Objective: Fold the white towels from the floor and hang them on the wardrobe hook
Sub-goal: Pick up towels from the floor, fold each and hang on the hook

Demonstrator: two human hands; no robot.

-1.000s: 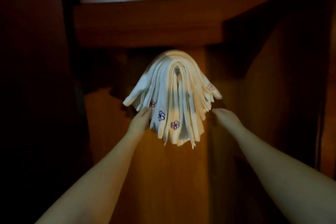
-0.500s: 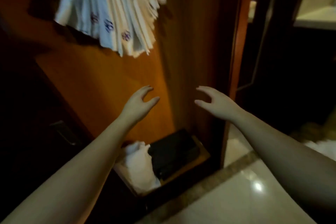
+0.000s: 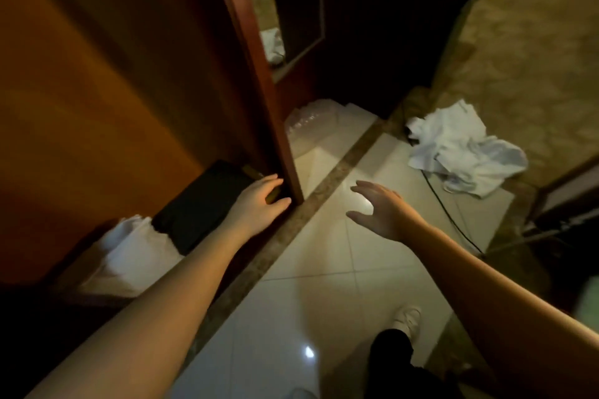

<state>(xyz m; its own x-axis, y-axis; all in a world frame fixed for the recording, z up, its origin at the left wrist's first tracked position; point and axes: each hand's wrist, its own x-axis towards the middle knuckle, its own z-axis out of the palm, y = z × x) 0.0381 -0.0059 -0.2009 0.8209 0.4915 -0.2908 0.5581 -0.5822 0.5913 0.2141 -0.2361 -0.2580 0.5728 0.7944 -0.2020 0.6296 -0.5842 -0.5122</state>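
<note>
Now both hands, left (image 3: 256,207) and right (image 3: 382,210), spread loose fingers, holding nothing; crumpled white towels (image 3: 460,152) lie on floor

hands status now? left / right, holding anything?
Left hand: open, fingers relaxed, holding nothing, by the wardrobe edge.
Right hand: open, fingers spread, empty, above the floor tiles.

Pretty dim in here, warm orange light on the tall brown wooden wardrobe panel (image 3: 107,81) to my left. Under me is a glossy white tiled floor (image 3: 327,298) with a bright glare spot, crossed by a speckled brown stone strip (image 3: 327,181). Patterned beige carpet (image 3: 525,52) starts off to the right, and a thin black cable (image 3: 450,214) runs over the tiles.
</note>
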